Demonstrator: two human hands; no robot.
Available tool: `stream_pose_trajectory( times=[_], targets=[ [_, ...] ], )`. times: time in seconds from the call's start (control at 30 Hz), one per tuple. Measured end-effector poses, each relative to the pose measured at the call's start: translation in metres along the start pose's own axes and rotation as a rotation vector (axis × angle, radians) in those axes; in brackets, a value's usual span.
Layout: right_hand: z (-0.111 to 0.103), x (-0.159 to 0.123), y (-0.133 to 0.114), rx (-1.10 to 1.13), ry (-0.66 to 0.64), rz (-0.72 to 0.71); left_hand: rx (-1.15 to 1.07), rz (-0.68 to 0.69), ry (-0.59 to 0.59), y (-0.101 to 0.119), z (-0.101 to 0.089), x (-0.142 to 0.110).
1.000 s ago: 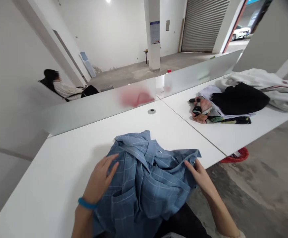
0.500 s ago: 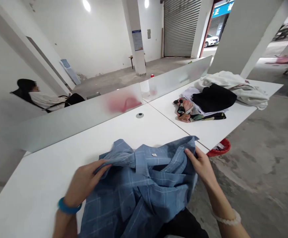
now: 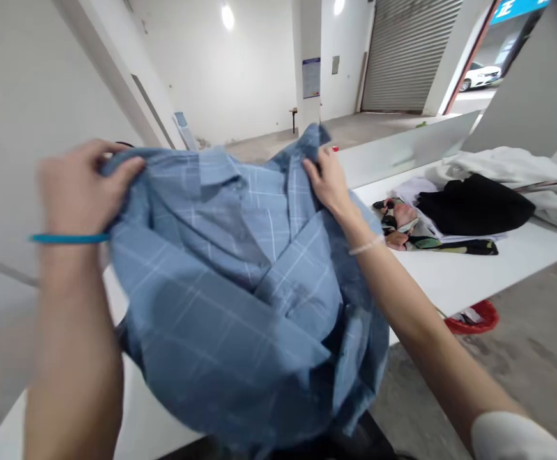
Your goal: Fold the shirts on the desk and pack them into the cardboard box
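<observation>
A blue checked shirt [image 3: 230,306] with a collar hangs in front of me, lifted above the white table and somewhat blurred. My left hand [image 3: 84,185], with a blue band at the wrist, pinches the shirt near one shoulder. At the other shoulder, close to the collar side, my right hand [image 3: 326,179] is closed on the cloth. The lower part of the shirt droops in loose folds toward my lap, and the sleeves are bunched among them.
On the white table [image 3: 432,275] to the right lie a black garment [image 3: 474,204], a patterned cloth [image 3: 403,223] and a white garment [image 3: 513,166]. A frosted divider [image 3: 403,144] runs along the table's back. Below the table edge stands a red-lined bin [image 3: 474,319].
Both hands have risen with the shirt, lifting its shoulders off the table and spreading it. My left hand has moved farther left. The camera view has turned left.
</observation>
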State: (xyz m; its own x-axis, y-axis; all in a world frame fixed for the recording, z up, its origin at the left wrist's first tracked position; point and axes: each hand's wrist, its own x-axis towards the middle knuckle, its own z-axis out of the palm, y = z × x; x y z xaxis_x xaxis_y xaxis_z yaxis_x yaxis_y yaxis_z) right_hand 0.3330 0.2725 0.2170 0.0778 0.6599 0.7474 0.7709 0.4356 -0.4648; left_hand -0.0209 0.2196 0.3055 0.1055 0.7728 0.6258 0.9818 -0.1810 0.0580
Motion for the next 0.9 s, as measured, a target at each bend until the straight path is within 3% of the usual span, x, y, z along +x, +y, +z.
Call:
stream_pose_trajectory(
  times=[0.03,0.07,0.13,0.17,0.23,0.3,0.37,0.43,0.53,0.63,0.77,0.83,0.9],
  targets=[
    [0.019,0.0,0.01,-0.043,-0.057,0.016,0.014,-0.016,0.036,0.003,0.016,0.006],
    [0.036,-0.007,0.02,-0.075,-0.133,0.023,-0.008,0.057,-0.075,0.006,0.033,0.003],
    [0.061,-0.044,0.036,-0.109,-0.288,-0.002,-0.057,0.085,-0.128,0.012,0.069,-0.026],
    [0.07,-0.071,0.041,-0.12,-0.363,-0.015,-0.112,0.119,-0.185,0.017,0.087,-0.052],
    [0.083,-0.129,0.045,-0.147,-0.521,-0.026,-0.34,0.175,-0.447,0.03,0.12,-0.118],
    [0.095,-0.183,0.044,-0.126,-0.671,-0.035,-0.429,0.279,-0.655,0.047,0.148,-0.187],
    [0.107,-0.219,0.041,-0.114,-0.789,-0.032,-0.401,0.356,-0.73,0.063,0.17,-0.245],
    [0.119,-0.236,0.04,-0.12,-0.83,-0.046,-0.354,0.345,-0.732,0.074,0.185,-0.28],
    [0.136,-0.231,0.049,-0.097,-0.834,-0.079,-0.338,0.232,-0.722,0.081,0.197,-0.29],
    [0.152,-0.208,0.062,-0.05,-0.908,-0.079,-0.415,0.129,-0.733,0.092,0.199,-0.268],
    [0.164,-0.182,0.072,0.105,-0.908,0.011,-0.549,0.153,-0.695,0.123,0.203,-0.243],
    [0.16,-0.175,0.073,0.195,-0.841,0.084,-0.756,0.015,-0.633,0.136,0.209,-0.239],
    [0.147,-0.172,0.072,0.229,-0.785,0.132,-1.028,-0.251,-0.545,0.14,0.214,-0.237]
  ],
)
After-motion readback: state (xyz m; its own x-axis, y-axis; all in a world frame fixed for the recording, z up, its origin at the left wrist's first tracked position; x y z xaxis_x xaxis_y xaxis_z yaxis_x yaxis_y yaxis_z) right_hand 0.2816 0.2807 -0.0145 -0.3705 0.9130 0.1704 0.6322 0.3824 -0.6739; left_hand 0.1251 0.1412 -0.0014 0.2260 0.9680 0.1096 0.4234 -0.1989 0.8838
